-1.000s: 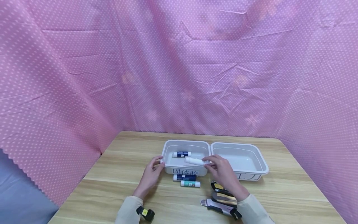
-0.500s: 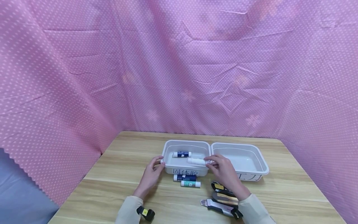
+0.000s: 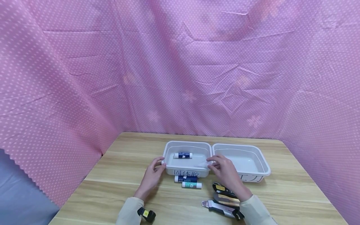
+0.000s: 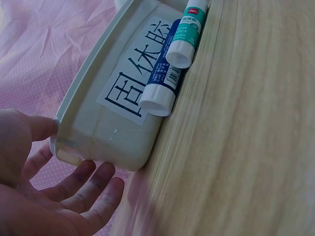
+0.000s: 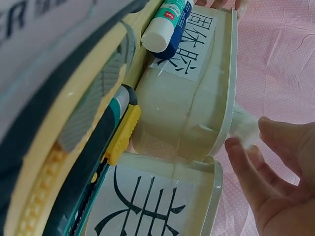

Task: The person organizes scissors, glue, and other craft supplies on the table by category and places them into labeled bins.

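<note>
Head view first: where are the hands?

The left hand (image 3: 152,178) grips the near left corner of the left box (image 3: 203,172). In the left wrist view its thumb is against the rim.

And the right hand (image 3: 225,170)?

It pinches a whitish item (image 5: 244,127) between thumb and fingers, at the near right corner of the left box. The item is blurred in both views, so I can't tell whether it touches the box floor.

Anything else inside that box?

A blue glue stick (image 3: 183,155) with white ends, lying on its side towards the left.

What about outside?

A second blue stick (image 3: 186,178) lies on the surface (image 3: 140,150), just beside the front wall with its dark-lettered label. A green glue stick (image 3: 192,185) lies just in front of that one.

And to the right?

The right box (image 3: 253,172) stands right beside the left one, label partly hidden by the hand. Nearer the person there's a group of cutters — a yellow-and-black cutter (image 3: 220,188), a grey-and-orange cutter (image 3: 226,200) and a pale-handled cutter (image 3: 220,208) — close by the right sleeve (image 3: 256,211).
</note>
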Motion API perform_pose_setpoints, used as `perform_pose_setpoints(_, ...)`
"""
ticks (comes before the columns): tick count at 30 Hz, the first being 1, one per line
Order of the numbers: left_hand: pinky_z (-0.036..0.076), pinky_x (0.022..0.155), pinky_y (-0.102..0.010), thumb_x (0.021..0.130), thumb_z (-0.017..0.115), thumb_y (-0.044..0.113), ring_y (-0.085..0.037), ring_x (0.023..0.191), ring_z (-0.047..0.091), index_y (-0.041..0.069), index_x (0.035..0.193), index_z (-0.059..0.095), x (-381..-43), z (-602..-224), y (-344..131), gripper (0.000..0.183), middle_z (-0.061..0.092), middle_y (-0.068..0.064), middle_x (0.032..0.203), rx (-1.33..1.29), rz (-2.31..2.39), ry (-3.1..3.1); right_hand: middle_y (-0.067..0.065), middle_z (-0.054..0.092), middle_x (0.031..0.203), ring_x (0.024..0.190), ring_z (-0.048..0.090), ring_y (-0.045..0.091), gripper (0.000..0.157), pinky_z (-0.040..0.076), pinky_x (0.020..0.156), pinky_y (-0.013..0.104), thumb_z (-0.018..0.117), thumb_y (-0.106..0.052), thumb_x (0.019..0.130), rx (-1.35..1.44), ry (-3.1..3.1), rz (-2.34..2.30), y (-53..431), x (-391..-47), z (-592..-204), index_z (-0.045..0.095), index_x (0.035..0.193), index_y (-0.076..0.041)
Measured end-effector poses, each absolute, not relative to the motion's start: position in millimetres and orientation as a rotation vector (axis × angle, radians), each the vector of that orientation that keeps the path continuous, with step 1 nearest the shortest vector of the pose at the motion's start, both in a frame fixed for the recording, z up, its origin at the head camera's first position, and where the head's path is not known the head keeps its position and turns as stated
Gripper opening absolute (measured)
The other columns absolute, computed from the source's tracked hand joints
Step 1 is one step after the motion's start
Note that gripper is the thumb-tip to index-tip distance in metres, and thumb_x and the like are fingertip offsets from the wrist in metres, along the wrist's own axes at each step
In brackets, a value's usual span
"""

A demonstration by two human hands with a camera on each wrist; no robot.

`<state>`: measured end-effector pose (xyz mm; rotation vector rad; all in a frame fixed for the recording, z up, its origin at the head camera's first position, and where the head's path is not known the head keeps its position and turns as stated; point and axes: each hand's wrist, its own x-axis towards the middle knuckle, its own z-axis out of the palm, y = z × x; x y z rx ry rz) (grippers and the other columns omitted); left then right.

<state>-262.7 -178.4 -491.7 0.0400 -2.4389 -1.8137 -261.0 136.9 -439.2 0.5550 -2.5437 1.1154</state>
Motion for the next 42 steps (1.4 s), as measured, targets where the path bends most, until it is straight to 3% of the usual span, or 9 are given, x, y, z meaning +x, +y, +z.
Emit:
perform_pose_setpoints(21, 0.051, 0.105, -0.05, 0.106, 0.057, 0.029, -0.037, 0.127, 0.06, 0.016, 0.146, 0.051, -261.1, -491.8, -178.5, 0.042, 0.056, -0.019, 0.142, 0.056, -1.805, -2.448, 0.008, 0.072, 0.114, 0.097, 0.071, 0.023, 0.03, 0.062, 0.082, 0.04, 0.08, -0.012, 0.089, 0.533, -2.568, 1.066, 139.5, -259.1, -430.5, 0.073, 0.118, -0.009)
perform_pose_setpoints(31, 0.052, 0.104, -0.049, 0.106, 0.058, 0.027, -0.038, 0.126, 0.061, 0.013, 0.145, 0.052, -261.4, -492.4, -178.4, 0.042, 0.057, -0.02, 0.14, 0.042, -1.823, -2.433, -0.003, 0.073, 0.096, 0.081, 0.07, 0.009, 0.023, 0.06, 0.072, 0.024, 0.08, -0.015, 0.09, 0.57, -2.625, 1.194, 129.5, -254.4, -435.9, 0.073, 0.112, -0.016)
perform_pose_setpoints(37, 0.053, 0.103, -0.05, 0.106, 0.058, 0.025, -0.038, 0.124, 0.062, 0.012, 0.144, 0.053, -261.4, -492.2, -178.1, 0.041, 0.058, -0.021, 0.138, 0.031, -1.813, -2.427, -0.001, 0.075, 0.095, 0.08, 0.074, 0.02, 0.008, 0.057, 0.066, 0.021, 0.075, -0.015, 0.093, 0.747, -2.642, 1.261, 122.8, -250.5, -444.3, 0.074, 0.1, -0.012)
perform_pose_setpoints(42, 0.052, 0.104, -0.05, 0.106, 0.058, 0.027, -0.038, 0.125, 0.061, 0.013, 0.145, 0.052, -260.4, -490.8, -177.9, 0.042, 0.057, -0.021, 0.139, 0.028, -1.836, -2.428, 0.002, 0.076, 0.092, 0.078, 0.072, 0.024, 0.01, 0.056, 0.063, 0.022, 0.074, -0.018, 0.094, 0.817, -2.715, 1.227, 119.1, -248.4, -450.1, 0.075, 0.099, -0.01)
